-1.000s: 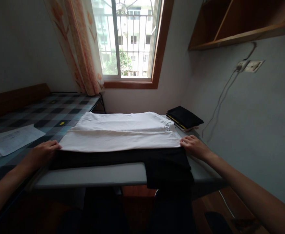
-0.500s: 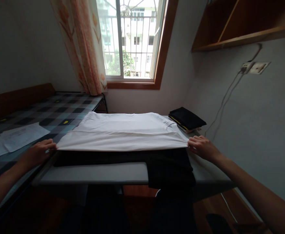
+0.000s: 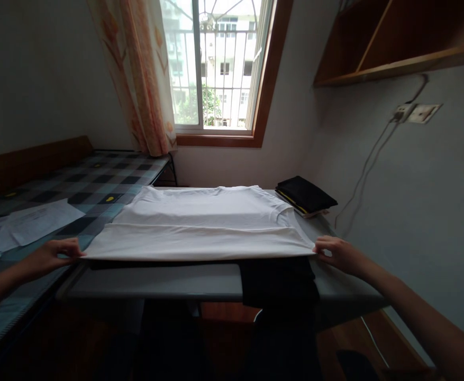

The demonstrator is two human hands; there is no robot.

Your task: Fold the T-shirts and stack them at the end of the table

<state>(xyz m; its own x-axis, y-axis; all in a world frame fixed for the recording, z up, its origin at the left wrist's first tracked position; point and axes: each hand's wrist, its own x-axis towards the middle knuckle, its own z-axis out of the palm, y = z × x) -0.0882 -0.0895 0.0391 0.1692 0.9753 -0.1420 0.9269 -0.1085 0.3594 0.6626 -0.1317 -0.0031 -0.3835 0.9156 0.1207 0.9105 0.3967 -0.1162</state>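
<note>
The left fingers (image 3: 81,255) and right fingers (image 3: 316,248) pinch the near corners of the white cloth (image 3: 200,241), spread taut over the counter (image 3: 156,283). Black fabric (image 3: 279,280) lies partly beneath it; a black folder (image 3: 307,194) sits beyond its right side, papers (image 3: 41,222) on the checkered bed (image 3: 132,172).

A home bedroom, shown by the checked bed (image 3: 128,168) and flowered curtain (image 3: 146,79).

Both hands (image 3: 63,250) pinching, arms spread.
</note>
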